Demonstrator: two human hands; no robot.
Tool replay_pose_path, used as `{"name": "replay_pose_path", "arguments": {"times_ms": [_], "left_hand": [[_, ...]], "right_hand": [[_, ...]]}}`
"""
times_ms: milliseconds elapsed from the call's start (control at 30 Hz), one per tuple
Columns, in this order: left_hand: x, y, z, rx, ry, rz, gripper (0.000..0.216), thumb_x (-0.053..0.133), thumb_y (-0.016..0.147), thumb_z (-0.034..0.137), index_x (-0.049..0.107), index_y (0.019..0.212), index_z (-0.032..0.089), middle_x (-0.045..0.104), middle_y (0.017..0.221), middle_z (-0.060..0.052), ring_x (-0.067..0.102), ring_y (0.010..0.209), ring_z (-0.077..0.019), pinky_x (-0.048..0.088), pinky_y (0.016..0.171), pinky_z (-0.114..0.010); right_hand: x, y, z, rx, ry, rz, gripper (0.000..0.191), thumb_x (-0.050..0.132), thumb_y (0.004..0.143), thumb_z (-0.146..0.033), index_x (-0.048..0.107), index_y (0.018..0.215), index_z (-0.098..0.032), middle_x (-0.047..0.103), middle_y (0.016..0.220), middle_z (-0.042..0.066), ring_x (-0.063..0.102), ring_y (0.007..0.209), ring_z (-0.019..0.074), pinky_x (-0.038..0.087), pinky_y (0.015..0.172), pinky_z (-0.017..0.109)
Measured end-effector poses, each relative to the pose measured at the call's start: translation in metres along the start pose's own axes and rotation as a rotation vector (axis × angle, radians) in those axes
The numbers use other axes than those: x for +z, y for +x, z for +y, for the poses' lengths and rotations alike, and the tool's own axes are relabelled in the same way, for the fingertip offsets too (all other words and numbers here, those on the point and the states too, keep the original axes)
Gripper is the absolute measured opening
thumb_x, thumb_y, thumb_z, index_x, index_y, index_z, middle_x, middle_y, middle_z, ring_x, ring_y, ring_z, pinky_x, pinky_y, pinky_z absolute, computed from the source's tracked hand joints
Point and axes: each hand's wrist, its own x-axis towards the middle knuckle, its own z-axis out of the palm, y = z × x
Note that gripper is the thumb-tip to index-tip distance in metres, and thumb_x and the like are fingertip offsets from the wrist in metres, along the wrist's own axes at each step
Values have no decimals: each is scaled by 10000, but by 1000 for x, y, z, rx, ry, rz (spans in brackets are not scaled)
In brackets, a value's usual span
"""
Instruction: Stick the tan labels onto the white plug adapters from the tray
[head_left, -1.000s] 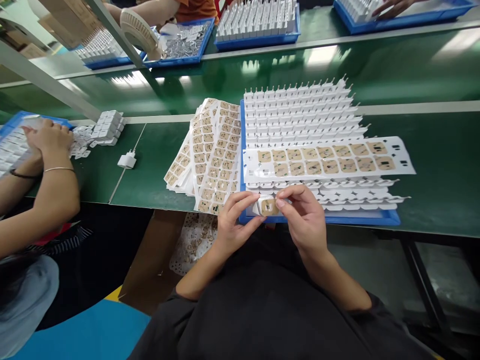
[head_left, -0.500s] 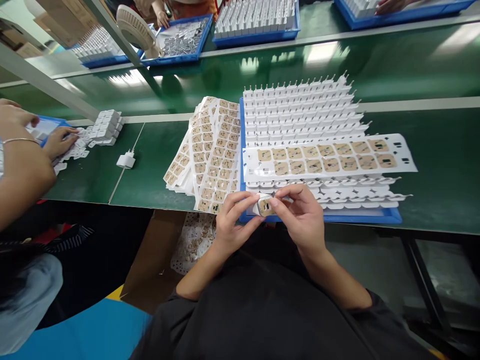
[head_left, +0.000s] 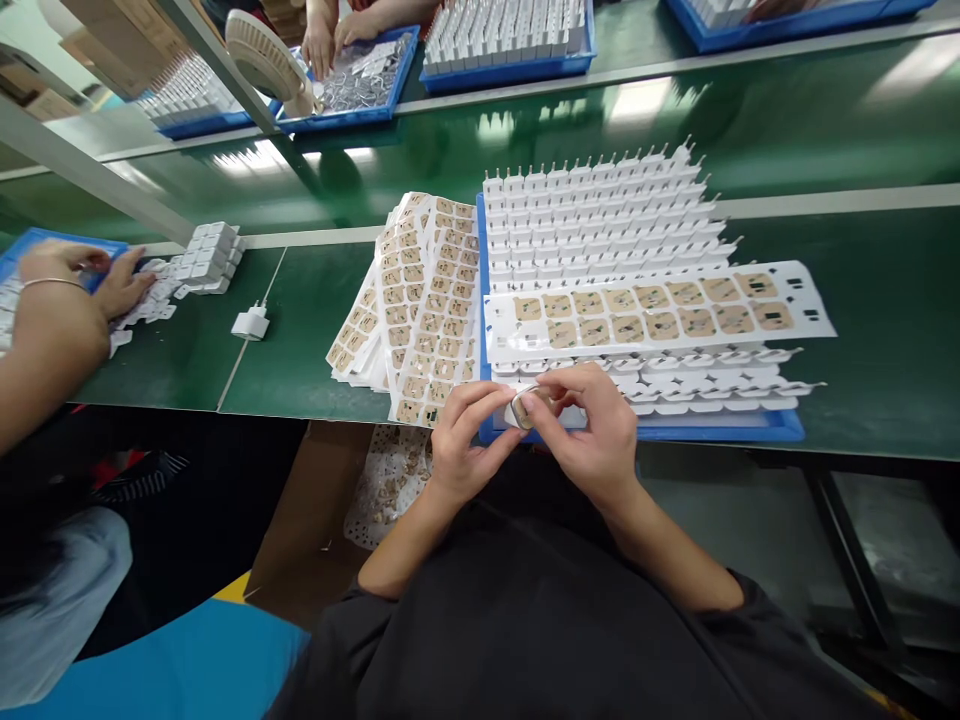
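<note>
A white plug charger (head_left: pixel 517 408) with a tan sticker (head_left: pixel 541 402) on its face is held just in front of the tray's near edge. Fingers and thumb of my left hand (head_left: pixel 471 440) pinch the charger from the left side. My right hand (head_left: pixel 592 420) closes on it from the right, its thumb lying over the tan face and partly hiding it. Beyond my hands, a strip of tan stickers (head_left: pixel 645 308) lies across rows of white chargers (head_left: pixel 600 225) standing prongs up in a blue tray (head_left: pixel 720 430).
Overlapping sticker sheets (head_left: pixel 431 300) lie left of the tray. A single charger (head_left: pixel 251 322) and stacked white blocks (head_left: pixel 210 258) are farther left, near a co-worker's hands (head_left: pixel 82 280). A box (head_left: pixel 300 520) stands below the table edge. Across the belt are more trays and a fan (head_left: pixel 266 60).
My right thumb and fingers have moved left over the charger's face, covering more of the tan sticker. The charger has turned slightly. The co-worker's hands at left have shifted.
</note>
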Motion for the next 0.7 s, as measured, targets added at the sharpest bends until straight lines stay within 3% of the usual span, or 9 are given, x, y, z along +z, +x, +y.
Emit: {"name": "replay_pose_path", "arguments": {"times_ms": [133,267,467,700], "left_hand": [[5,-7,-4,-30,-26,70,437,774,852,252,602,1253,255,653,1130,-72,662,1069,-212,607,831,-331],[9,-7,-3,33,-7,142,408,767,853,242,573,1211,269,636,1100,-49,656,1044,-202,601,876,-378],[7,2,4,182,137,194,360,780,830,191,565,1106,273,620,1055,-23,647,1023,-198,606,857,-394],[6,0,0,263,205,209,352,757,846,185,569,1116,310,624,1020,-24,656,1006,-209,624,805,-387]], "right_hand": [[3,2,2,193,249,-134,138,693,916,-344,712,1019,-253,586,971,29,591,751,135,541,537,231],[6,-1,7,369,544,-213,175,588,983,-354,740,1014,-273,600,933,10,587,730,124,544,600,238],[10,-4,6,315,628,-182,139,665,898,-285,726,1022,-273,584,950,13,561,896,164,506,696,251],[19,-5,7,278,576,-131,101,617,864,-234,686,938,-243,580,912,5,562,868,162,483,772,289]]}}
